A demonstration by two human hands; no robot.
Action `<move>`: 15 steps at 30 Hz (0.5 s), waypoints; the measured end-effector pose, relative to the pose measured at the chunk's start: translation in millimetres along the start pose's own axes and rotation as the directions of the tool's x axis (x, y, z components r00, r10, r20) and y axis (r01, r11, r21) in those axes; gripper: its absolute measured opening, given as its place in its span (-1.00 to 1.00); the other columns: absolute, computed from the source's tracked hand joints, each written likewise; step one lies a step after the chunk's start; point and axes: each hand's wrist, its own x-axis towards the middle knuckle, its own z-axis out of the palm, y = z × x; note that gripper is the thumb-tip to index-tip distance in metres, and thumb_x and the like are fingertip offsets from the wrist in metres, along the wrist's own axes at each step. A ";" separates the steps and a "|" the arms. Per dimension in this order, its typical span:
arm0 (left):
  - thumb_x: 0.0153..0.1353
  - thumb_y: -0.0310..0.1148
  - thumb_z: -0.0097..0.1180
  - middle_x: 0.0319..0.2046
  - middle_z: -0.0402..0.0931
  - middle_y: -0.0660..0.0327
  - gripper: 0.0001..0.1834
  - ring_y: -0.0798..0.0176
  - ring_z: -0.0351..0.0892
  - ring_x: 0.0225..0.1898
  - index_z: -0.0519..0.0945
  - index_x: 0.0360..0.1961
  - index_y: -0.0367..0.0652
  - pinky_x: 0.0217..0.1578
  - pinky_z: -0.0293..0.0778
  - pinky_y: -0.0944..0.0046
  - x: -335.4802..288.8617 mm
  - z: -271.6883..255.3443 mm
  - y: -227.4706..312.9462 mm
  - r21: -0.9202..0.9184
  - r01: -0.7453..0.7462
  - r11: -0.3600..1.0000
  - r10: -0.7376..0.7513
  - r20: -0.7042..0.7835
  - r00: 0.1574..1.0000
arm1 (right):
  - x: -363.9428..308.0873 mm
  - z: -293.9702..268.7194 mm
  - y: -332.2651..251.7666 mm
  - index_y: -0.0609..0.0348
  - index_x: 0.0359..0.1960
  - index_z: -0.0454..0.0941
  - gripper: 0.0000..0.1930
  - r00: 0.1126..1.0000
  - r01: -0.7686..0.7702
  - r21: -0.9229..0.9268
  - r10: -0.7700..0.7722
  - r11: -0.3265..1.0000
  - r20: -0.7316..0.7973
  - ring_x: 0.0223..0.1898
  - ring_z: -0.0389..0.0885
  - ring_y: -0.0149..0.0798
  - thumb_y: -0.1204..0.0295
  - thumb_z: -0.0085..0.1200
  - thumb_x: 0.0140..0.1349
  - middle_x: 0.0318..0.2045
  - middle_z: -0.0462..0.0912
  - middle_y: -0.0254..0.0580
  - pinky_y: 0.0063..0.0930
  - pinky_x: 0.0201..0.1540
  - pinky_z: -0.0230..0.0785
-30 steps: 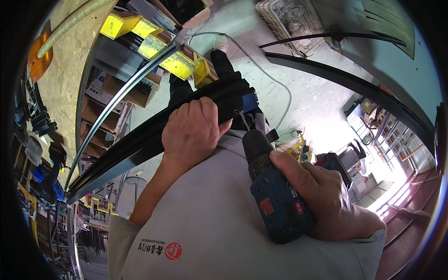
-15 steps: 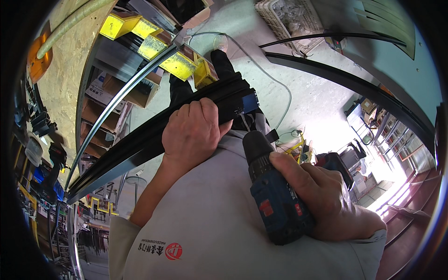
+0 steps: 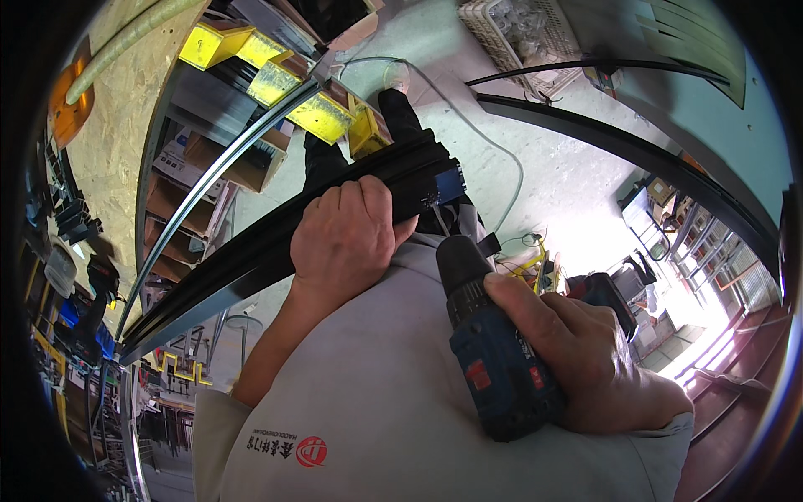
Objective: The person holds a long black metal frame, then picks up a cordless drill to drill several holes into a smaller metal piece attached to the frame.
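Observation:
A long black metal profile (image 3: 242,243) slants from the lower left up to the middle, its near end against my body. My left hand (image 3: 347,230) is closed around it close to that end, the thumb along its edge. A blue patch (image 3: 449,184) shows on the end. In my right hand (image 3: 577,351) I grip a blue and black cordless drill (image 3: 493,343). The thin bit (image 3: 441,219) points up at the profile's end beside the blue patch. Its tip appears to touch there, though I cannot tell how deep it sits.
Yellow bins (image 3: 322,117) stand beyond the profile, with cardboard boxes (image 3: 251,163) on shelves below. A hose or cable (image 3: 502,155) curves over the floor. Another dark profile (image 3: 619,138) stretches across the right. A plastic crate (image 3: 535,42) holds clear bags. Chipboard (image 3: 117,109) stands left.
Almost nothing differs. The drill has shifted very slightly, while my left hand and the profile stay in place.

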 end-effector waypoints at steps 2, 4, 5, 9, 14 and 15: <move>0.25 0.11 0.28 -0.45 0.44 0.13 -0.37 0.18 0.50 -0.47 0.52 -0.11 -0.35 -0.47 0.46 0.22 -0.1 0.3 0.0 0.001 0.001 1.000 -0.001 -0.001 1.000 | 0.7 -0.6 -0.6 0.26 0.46 0.33 -0.23 1.000 0.000 0.003 0.000 1.000 0.003 -0.49 0.69 -0.05 0.40 0.37 0.22 -0.44 0.61 -0.04 -0.15 -0.46 0.53; 0.25 0.11 0.28 -0.45 0.44 0.13 -0.37 0.18 0.51 -0.47 0.52 -0.11 -0.35 -0.47 0.46 0.22 -0.5 0.9 -0.4 0.003 0.004 1.000 -0.004 0.002 1.000 | 1.7 -1.1 -1.8 0.26 0.47 0.33 -0.23 1.000 -0.001 0.005 0.001 1.000 0.008 -0.49 0.69 -0.05 0.40 0.36 0.22 -0.44 0.61 -0.04 -0.15 -0.46 0.54; 0.25 0.11 0.28 -0.45 0.44 0.13 -0.37 0.18 0.51 -0.47 0.52 -0.11 -0.35 -0.47 0.46 0.22 -0.4 0.8 -0.3 0.004 0.001 1.000 -0.001 0.000 1.000 | 1.5 -1.3 -2.1 0.25 0.47 0.33 -0.23 1.000 -0.001 0.008 0.001 1.000 0.007 -0.49 0.69 -0.05 0.40 0.36 0.22 -0.44 0.61 -0.03 -0.14 -0.46 0.54; 0.26 0.11 0.27 -0.45 0.44 0.13 -0.37 0.17 0.51 -0.47 0.52 -0.11 -0.35 -0.47 0.46 0.22 -0.3 0.3 0.1 0.007 -0.005 1.000 0.005 -0.003 1.000 | 0.0 -1.2 -0.7 0.23 0.47 0.32 -0.22 1.000 -0.004 -0.008 0.004 1.000 0.013 -0.50 0.69 -0.05 0.41 0.35 0.21 -0.43 0.61 -0.03 -0.14 -0.47 0.53; 0.34 0.12 0.19 -0.41 0.45 0.09 -0.36 0.05 0.58 -0.40 0.50 0.00 -0.35 -0.39 0.53 0.14 -1.8 -1.9 1.4 -0.023 0.041 0.999 -0.040 0.069 0.997 | 0.4 -0.8 -1.8 0.22 0.47 0.33 -0.23 1.000 -0.016 -0.015 0.016 1.000 0.016 -0.50 0.69 -0.04 0.43 0.34 0.20 -0.44 0.60 -0.03 -0.13 -0.48 0.53; 0.34 0.12 0.19 -0.41 0.45 0.10 -0.36 0.05 0.58 -0.40 0.50 0.00 -0.35 -0.39 0.53 0.14 -1.7 -2.0 1.6 -0.022 0.042 0.999 -0.041 0.071 0.997 | 0.5 -0.9 -1.8 0.22 0.47 0.33 -0.23 1.000 -0.016 -0.018 0.016 1.000 0.017 -0.50 0.68 -0.04 0.43 0.33 0.20 -0.44 0.60 -0.03 -0.13 -0.48 0.53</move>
